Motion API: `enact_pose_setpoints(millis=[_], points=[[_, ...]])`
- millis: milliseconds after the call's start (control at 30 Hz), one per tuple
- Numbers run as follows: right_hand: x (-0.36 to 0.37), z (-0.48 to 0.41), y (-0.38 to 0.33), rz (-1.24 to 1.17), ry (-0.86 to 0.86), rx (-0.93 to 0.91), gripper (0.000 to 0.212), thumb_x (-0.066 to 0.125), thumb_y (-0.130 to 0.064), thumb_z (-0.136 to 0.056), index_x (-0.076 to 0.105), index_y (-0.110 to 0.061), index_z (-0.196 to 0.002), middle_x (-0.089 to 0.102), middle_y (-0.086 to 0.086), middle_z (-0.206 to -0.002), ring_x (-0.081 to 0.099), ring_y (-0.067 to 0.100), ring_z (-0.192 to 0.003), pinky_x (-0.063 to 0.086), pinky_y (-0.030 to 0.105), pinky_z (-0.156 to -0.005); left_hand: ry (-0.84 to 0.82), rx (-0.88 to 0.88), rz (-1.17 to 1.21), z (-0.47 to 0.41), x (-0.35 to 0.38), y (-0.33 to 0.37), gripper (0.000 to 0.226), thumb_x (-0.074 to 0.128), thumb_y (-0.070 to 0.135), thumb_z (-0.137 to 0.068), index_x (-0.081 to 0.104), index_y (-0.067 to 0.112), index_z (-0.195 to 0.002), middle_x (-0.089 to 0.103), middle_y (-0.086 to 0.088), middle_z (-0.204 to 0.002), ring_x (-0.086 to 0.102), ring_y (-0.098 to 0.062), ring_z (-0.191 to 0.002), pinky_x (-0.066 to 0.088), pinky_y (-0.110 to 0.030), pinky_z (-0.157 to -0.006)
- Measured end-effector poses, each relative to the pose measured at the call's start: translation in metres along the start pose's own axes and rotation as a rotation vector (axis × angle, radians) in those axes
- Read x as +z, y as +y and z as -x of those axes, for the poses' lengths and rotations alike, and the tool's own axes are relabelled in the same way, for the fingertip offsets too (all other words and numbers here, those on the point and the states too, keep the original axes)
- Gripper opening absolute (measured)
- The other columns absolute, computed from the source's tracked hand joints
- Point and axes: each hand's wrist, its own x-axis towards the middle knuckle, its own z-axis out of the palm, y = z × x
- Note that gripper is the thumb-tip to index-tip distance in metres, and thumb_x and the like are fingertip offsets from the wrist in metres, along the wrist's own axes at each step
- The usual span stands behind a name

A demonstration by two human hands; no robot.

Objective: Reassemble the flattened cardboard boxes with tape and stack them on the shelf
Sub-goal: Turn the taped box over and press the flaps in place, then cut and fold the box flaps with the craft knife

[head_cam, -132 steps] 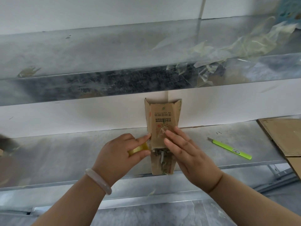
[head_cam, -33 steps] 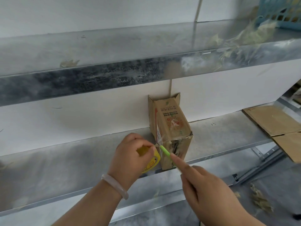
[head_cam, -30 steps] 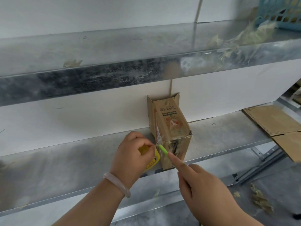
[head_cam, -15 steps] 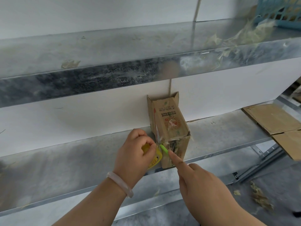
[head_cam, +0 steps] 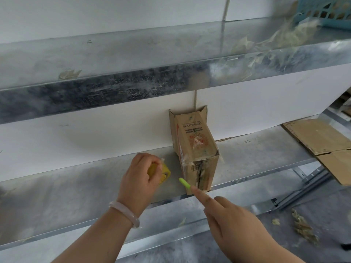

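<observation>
Cardboard box [head_cam: 197, 149] now untouched: left hand [head_cam: 138, 179], gripping tape roll [head_cam: 163, 172], and right hand [head_cam: 233, 223], gripping cutter [head_cam: 184, 183], have withdrawn.

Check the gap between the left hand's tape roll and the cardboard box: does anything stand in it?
Only the green cutter, held in the right hand: its tip pokes into that gap. Otherwise only the shelf surface lies between tape roll and cardboard box.

One box [head_cam: 195, 147], one tape roll [head_cam: 163, 172], one cutter [head_cam: 184, 183] — two shelves [head_cam: 76, 186] [head_cam: 133, 48], two hands [head_cam: 138, 179] [head_cam: 233, 223].
</observation>
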Motion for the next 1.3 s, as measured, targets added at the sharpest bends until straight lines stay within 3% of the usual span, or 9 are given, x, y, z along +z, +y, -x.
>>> enact_pose_setpoints(millis=[100,167,300,467,700,833,1000,1133,1300], points=[[0.008,0.021,0.017,-0.040,0.192,-0.158,0.067,0.045,-0.031,-0.088,0.025,-0.043,-0.151,0.051,-0.015,-0.073,0.048,0.006,-0.047,0.038,0.016,-0.041,-0.027,-0.039,-0.037,0.001,0.006,-0.016,0.024,0.056,0.032,-0.086,0.064,0.021,-0.106,0.054,0.008,-0.101,0.053,-0.007,-0.086,0.041,-0.018,-0.073],[0.013,0.040,0.024,-0.090,0.386,-0.164,0.051,0.046,-0.032,-0.091,0.042,-0.041,-0.141,0.063,-0.021,-0.089,0.058,0.003,-0.061,0.048,0.011,-0.056,-0.052,-0.046,-0.132,0.000,0.009,-0.028,0.024,0.056,0.031,-0.087,0.070,0.019,-0.102,0.052,0.007,-0.101,0.054,-0.011,-0.080,0.048,-0.025,-0.073],[0.008,0.050,0.050,-0.403,0.644,0.258,0.037,0.050,-0.042,-0.090,0.047,-0.056,-0.125,0.064,-0.013,-0.091,0.060,0.007,-0.066,0.046,0.014,-0.060,-0.090,-0.031,-0.346,-0.005,0.010,-0.043,0.026,0.052,0.031,-0.085,0.075,0.020,-0.089,0.057,0.000,-0.098,0.059,-0.021,-0.064,0.052,-0.039,-0.070],[0.000,-0.001,0.128,-0.409,0.456,0.498,0.039,0.043,-0.021,-0.100,0.043,-0.035,-0.137,0.054,0.001,-0.098,0.052,0.010,-0.075,0.039,0.027,-0.060,-0.072,-0.035,-0.557,-0.015,0.016,-0.060,0.038,0.034,0.040,-0.085,0.069,0.025,-0.081,0.060,0.004,-0.092,0.062,-0.023,-0.074,0.043,-0.035,-0.066],[0.014,-0.088,0.187,-0.186,0.124,0.514,0.048,0.043,-0.009,-0.100,0.041,-0.020,-0.147,0.039,0.002,-0.108,0.045,0.011,-0.078,0.042,0.032,-0.079,-0.006,-0.062,-0.349,0.021,0.056,-0.057,0.024,0.049,0.038,-0.084,0.070,0.026,-0.079,0.064,0.008,-0.098,0.060,-0.019,-0.084,0.041,-0.033,-0.074],[0.025,-0.102,0.203,0.026,-0.028,0.463,0.055,0.044,-0.014,-0.100,0.032,-0.029,-0.151,0.045,0.002,-0.113,0.048,0.019,-0.097,0.048,0.036,-0.091,-0.061,-0.050,-0.239,0.050,0.074,-0.058,0.018,0.054,0.032,-0.082,0.070,0.028,-0.074,0.061,0.015,-0.097,0.057,-0.005,-0.093,0.041,-0.031,-0.078],[0.027,-0.101,0.201,0.279,-0.156,0.410,0.060,0.031,-0.038,-0.102,0.002,-0.035,-0.154,0.024,0.003,-0.154,0.023,0.027,-0.140,0.025,0.043,-0.114,-0.124,-0.077,-0.231,0.050,0.068,-0.048,0.029,0.051,0.036,-0.085,0.074,0.020,-0.090,0.065,0.010,-0.099,0.063,-0.011,-0.090,0.053,-0.032,-0.080],[0.011,-0.090,0.172,-0.199,0.119,0.336,0.058,0.036,-0.032,-0.103,0.013,-0.029,-0.155,0.020,0.001,-0.160,0.016,0.016,-0.146,0.015,0.032,-0.119,-0.010,-0.146,-0.149,0.047,0.053,-0.019,0.044,0.044,0.038,-0.090,0.057,0.025,-0.129,0.065,0.013,-0.110,0.061,-0.007,-0.098,0.046,-0.015,-0.088],[-0.010,-0.068,0.085,-1.068,0.260,-0.013,0.050,0.035,-0.036,-0.100,0.024,-0.047,-0.147,0.035,-0.022,-0.152,0.028,-0.004,-0.141,0.025,0.017,-0.114,0.257,-0.319,0.564,0.013,0.057,0.086,0.050,0.037,0.037,-0.101,0.031,0.019,-0.146,0.045,0.013,-0.143,0.044,0.003,-0.129,0.035,-0.012,-0.103]])
